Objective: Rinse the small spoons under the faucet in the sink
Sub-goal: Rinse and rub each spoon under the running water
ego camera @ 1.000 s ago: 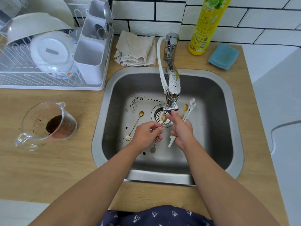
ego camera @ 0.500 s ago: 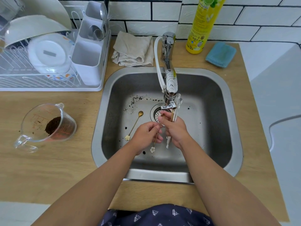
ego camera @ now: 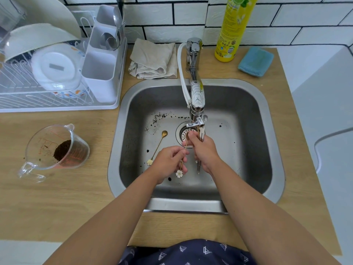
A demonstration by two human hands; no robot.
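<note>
My left hand pinches a thin gold spoon by its stem; the white flower end hangs below my fingers. Its bowl is hidden under the fingers of my right hand, just beneath the faucet spout over the drain. That right hand is also closed around a bundle of small spoons, whose handles stick out below the palm and whose tops reach the spout. Another gold spoon with a flower end lies on the floor of the sink, left of the drain.
Coffee grounds speckle the sink floor. A glass measuring jug with grounds stands on the wooden counter at the left. A dish rack sits at the back left, with a folded cloth, a yellow bottle and a blue sponge behind the sink.
My right hand has swung its bundle of spoons from the right side in under the spout and closed over the bowl of the spoon in my left hand. The left hand has barely moved.
</note>
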